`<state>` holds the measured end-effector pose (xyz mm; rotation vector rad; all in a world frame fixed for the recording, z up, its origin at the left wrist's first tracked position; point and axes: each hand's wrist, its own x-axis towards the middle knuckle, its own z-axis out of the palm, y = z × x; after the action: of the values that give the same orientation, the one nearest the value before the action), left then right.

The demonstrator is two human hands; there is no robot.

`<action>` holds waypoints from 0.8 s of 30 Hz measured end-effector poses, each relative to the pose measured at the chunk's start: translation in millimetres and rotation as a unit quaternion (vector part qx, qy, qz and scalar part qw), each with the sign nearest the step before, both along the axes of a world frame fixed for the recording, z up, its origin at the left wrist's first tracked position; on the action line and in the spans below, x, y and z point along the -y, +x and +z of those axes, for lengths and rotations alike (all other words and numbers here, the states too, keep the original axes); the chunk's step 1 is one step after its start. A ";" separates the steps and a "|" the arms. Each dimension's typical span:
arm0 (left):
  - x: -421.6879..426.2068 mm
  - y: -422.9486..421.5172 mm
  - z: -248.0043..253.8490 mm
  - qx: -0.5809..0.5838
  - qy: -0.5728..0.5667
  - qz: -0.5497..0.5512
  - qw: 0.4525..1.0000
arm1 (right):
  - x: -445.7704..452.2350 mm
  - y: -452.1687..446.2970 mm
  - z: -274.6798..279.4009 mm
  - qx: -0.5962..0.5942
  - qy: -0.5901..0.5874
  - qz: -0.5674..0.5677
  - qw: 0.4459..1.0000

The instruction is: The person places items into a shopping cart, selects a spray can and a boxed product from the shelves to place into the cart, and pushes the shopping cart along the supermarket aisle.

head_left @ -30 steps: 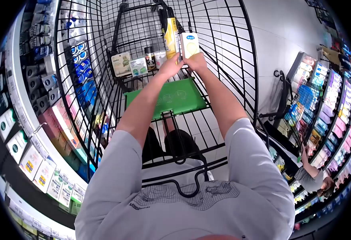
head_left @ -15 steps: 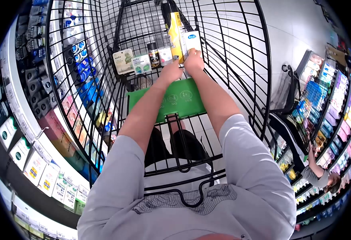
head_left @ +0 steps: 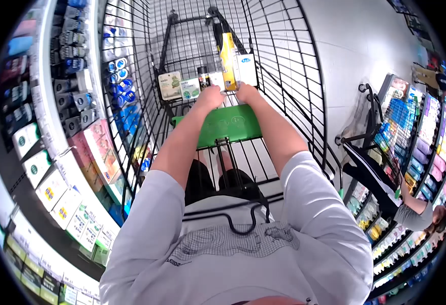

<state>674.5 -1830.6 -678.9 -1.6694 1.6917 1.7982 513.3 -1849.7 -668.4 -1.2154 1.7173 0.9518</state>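
Both arms reach over the green seat flap [head_left: 230,125] of a black wire shopping cart [head_left: 304,56]. My left hand [head_left: 211,96] is curled in front of a dark-capped bottle [head_left: 203,72] and a white-and-green package [head_left: 190,88]. Just to its right, my right hand [head_left: 247,93] is also curled, below a white box with a blue logo [head_left: 247,69]. Between the hands stands a tall yellow package [head_left: 228,62]. A beige package [head_left: 170,85] stands farthest left. Whatever my fingers hold is too small or hidden to name.
Shelves of packaged goods [head_left: 50,188] run close along the left side. On the right, another person [head_left: 416,216] in a grey top stands by a second cart [head_left: 365,127], with stocked shelves [head_left: 416,168] behind. Pale floor tiles [head_left: 340,56] lie between the carts.
My right hand has drawn back from the white box's lower edge toward the green flap. My left hand has shifted slightly left and back. The whole view has shifted, with shelves and cart sliding across it.
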 end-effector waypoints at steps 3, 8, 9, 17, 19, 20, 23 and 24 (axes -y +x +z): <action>12.0 26.3 27.2 0.009 -0.020 -0.056 0.998 | 10.5 18.8 44.2 0.057 -0.030 0.041 0.997; 26.4 64.1 116.8 -0.068 -0.145 -0.036 0.986 | 41.8 47.7 148.1 0.166 -0.117 0.086 0.975; 30.5 79.8 161.3 -0.121 -0.135 -0.030 0.983 | 46.8 52.2 186.6 0.216 -0.147 0.097 0.960; -103.2 234.0 394.4 0.003 -0.306 0.195 0.932 | -88.3 9.7 452.1 0.302 -0.343 0.082 0.886; -150.0 237.7 392.3 0.032 -0.272 0.261 0.926 | -131.8 -17.6 446.0 0.320 -0.259 -0.107 0.905; -169.7 230.7 384.6 0.001 -0.236 0.293 0.926 | -156.6 -25.9 437.3 0.252 -0.306 -0.040 0.917; -203.5 184.8 358.5 0.019 -0.209 0.188 0.959 | -173.0 -19.3 416.5 0.084 -0.328 0.102 0.936; -210.6 173.5 354.8 0.127 -0.225 0.051 0.965 | -177.2 -13.6 416.5 0.078 -0.302 0.088 0.946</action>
<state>848.0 -1620.0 -324.1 -2.0880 2.0258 1.2182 499.7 -1672.5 -252.0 -1.8089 1.8543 0.4035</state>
